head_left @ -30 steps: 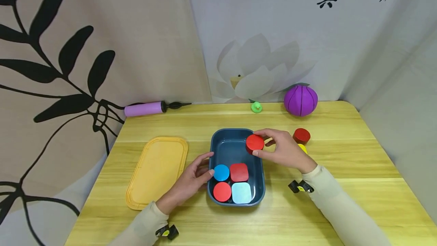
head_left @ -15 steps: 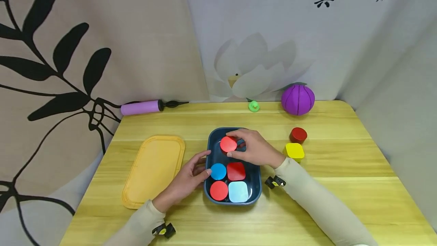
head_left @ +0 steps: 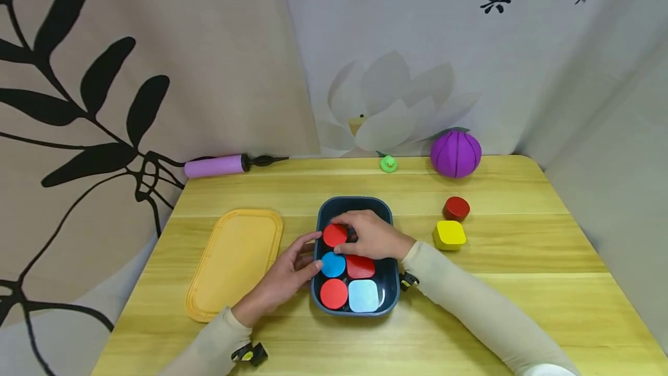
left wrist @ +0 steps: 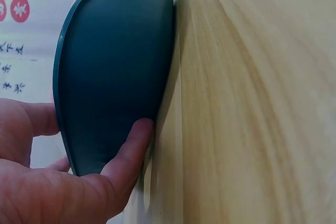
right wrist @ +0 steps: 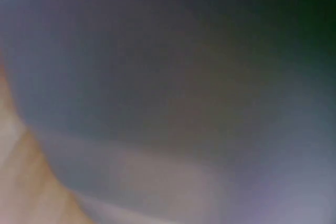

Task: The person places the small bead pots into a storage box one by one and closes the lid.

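Note:
A dark blue box (head_left: 385, 208) holds several blocks: a blue round block (head_left: 333, 264), a red round block (head_left: 334, 293), a red square block (head_left: 360, 267) and a light blue square block (head_left: 363, 296). My right hand (head_left: 371, 235) is inside the box, its thumb and fingers pinching another red round block (head_left: 335, 235) just behind the blue one. My left hand (head_left: 284, 274) holds the box's left side, thumb and index finger at the rim. In the left wrist view, a finger (left wrist: 134, 142) lies against the outer wall. Everything in the right wrist view is blurred and dark.
A yellow lid (head_left: 235, 266) lies left of the box. To the right stand a yellow square block (head_left: 449, 235) and a dark red round block (head_left: 456, 209). Along the back edge are a purple pump (head_left: 216, 167), a green duck (head_left: 388, 163) and a purple ball (head_left: 456, 154).
My right hand has moved left and nearer with the red round block, from the box's right rim to beside the blue block. My left hand has stayed at the box.

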`<state>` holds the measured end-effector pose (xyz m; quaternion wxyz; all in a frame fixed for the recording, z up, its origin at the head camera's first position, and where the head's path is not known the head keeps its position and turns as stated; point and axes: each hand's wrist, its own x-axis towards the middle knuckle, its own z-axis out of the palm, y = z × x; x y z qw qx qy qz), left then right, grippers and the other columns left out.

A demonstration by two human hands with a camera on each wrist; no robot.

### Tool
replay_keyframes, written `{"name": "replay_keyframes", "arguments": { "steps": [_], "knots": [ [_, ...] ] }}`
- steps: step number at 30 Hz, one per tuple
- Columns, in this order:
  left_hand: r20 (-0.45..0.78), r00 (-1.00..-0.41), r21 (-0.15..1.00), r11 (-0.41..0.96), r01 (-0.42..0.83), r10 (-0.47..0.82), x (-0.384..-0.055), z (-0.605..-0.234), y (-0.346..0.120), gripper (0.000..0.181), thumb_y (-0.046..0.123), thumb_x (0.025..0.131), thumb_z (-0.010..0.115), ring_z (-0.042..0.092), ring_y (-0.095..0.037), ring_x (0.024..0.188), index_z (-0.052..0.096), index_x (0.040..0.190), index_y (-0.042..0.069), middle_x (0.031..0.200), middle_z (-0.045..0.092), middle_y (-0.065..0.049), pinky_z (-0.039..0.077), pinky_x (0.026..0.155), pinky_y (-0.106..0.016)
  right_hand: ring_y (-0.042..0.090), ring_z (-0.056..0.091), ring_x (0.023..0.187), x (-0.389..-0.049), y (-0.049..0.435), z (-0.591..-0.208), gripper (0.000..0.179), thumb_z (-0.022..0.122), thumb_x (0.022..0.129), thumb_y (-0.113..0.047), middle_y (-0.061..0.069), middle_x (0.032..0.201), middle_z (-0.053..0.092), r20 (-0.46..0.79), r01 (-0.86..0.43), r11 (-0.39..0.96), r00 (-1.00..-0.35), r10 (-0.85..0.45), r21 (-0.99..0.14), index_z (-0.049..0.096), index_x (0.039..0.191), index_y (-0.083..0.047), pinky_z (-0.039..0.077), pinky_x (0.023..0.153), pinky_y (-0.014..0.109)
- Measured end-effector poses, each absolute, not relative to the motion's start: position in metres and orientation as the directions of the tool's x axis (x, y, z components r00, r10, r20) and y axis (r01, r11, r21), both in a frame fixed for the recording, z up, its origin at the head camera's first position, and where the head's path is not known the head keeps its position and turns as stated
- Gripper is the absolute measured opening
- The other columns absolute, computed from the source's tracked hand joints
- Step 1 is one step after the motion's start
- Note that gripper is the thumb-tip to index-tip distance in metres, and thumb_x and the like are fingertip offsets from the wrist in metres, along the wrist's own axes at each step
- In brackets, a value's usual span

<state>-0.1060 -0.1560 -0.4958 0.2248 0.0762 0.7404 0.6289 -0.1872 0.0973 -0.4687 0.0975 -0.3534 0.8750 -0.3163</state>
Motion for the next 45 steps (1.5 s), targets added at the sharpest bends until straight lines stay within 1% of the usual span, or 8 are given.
{"name": "replay_keyframes", "arguments": {
  "steps": [13,23,26,30,33,37,41,45],
  "knots": [
    [-0.256,-0.883,0.963,0.187,-0.195,0.393,-0.105,-0.494,-0.156,0.063,0.027,0.105,0.068,0.057,-0.036,0.137,0.038,0.161,0.029,0.160,0.046,-0.017,0.063,0.094,-0.045,0.009,0.066,0.089,-0.189,0.096,-0.473,0.055,0.083,0.093,-0.040,-0.004,0.115,0.076,-0.023,-0.532,0.571,-0.719,-0.695,-0.626,0.069,0.137,-0.011,0.057,0.079,0.021],
    [-0.262,-0.881,0.960,0.195,-0.199,0.393,-0.106,-0.494,-0.156,0.062,0.027,0.106,0.066,0.056,-0.036,0.139,0.038,0.162,0.028,0.159,0.047,-0.016,0.062,0.095,-0.043,0.014,0.072,0.112,-0.187,0.099,-0.471,0.056,0.083,0.092,-0.039,0.002,0.130,0.075,0.013,-0.556,0.566,-0.720,-0.694,-0.609,0.069,0.138,-0.010,0.059,0.096,0.031],
    [-0.266,-0.881,0.960,0.195,-0.203,0.391,-0.106,-0.493,-0.155,0.063,0.027,0.106,0.066,0.056,-0.036,0.139,0.038,0.162,0.028,0.159,0.046,-0.016,0.062,0.096,-0.044,0.015,0.072,0.113,-0.186,0.101,-0.468,0.053,0.083,0.093,-0.037,0.002,0.130,0.075,0.037,-0.560,0.556,-0.724,-0.689,-0.614,0.070,0.137,-0.010,0.060,0.096,0.032],
    [-0.264,-0.880,0.961,0.190,-0.203,0.396,-0.106,-0.494,-0.155,0.062,0.026,0.107,0.066,0.055,-0.036,0.140,0.037,0.162,0.029,0.159,0.046,-0.017,0.062,0.097,-0.045,0.021,0.073,0.113,-0.184,0.108,-0.459,0.050,0.081,0.095,-0.033,0.007,0.132,0.074,0.078,-0.550,0.523,-0.733,-0.675,-0.651,0.069,0.135,-0.007,0.063,0.093,0.037],
    [-0.260,-0.881,0.961,0.191,-0.198,0.394,-0.106,-0.495,-0.155,0.061,0.025,0.107,0.065,0.056,-0.036,0.139,0.038,0.162,0.030,0.159,0.047,-0.017,0.062,0.097,-0.046,0.027,0.072,0.115,-0.181,0.117,-0.452,0.049,0.080,0.096,-0.033,0.012,0.134,0.072,0.102,-0.536,0.502,-0.746,-0.659,-0.679,0.068,0.136,-0.006,0.063,0.093,0.043],
    [-0.257,-0.885,0.962,0.194,-0.194,0.388,-0.106,-0.495,-0.155,0.061,0.025,0.107,0.065,0.057,-0.036,0.138,0.039,0.161,0.030,0.158,0.048,-0.017,0.062,0.097,-0.047,0.031,0.071,0.118,-0.177,0.132,-0.442,0.049,0.080,0.095,-0.033,0.013,0.135,0.072,0.114,-0.497,0.503,-0.782,-0.613,-0.707,0.068,0.137,-0.010,0.063,0.095,0.046],
    [-0.260,-0.884,0.962,0.188,-0.200,0.389,-0.105,-0.496,-0.155,0.062,0.025,0.106,0.066,0.057,-0.036,0.137,0.038,0.162,0.030,0.157,0.048,-0.017,0.062,0.095,-0.047,0.032,0.071,0.118,-0.175,0.150,-0.436,0.047,0.082,0.094,-0.030,0.011,0.133,0.073,0.135,-0.466,0.510,-0.819,-0.558,-0.723,0.069,0.136,-0.011,0.062,0.095,0.049],
    [-0.261,-0.882,0.961,0.187,-0.202,0.391,-0.104,-0.496,-0.155,0.062,0.024,0.107,0.065,0.058,-0.035,0.136,0.038,0.162,0.030,0.157,0.048,-0.017,0.063,0.094,-0.046,0.030,0.071,0.115,-0.175,0.169,-0.436,0.045,0.083,0.094,-0.029,0.011,0.129,0.075,0.174,-0.459,0.517,-0.845,-0.507,-0.722,0.071,0.133,-0.010,0.063,0.093,0.047]
  ]
}}
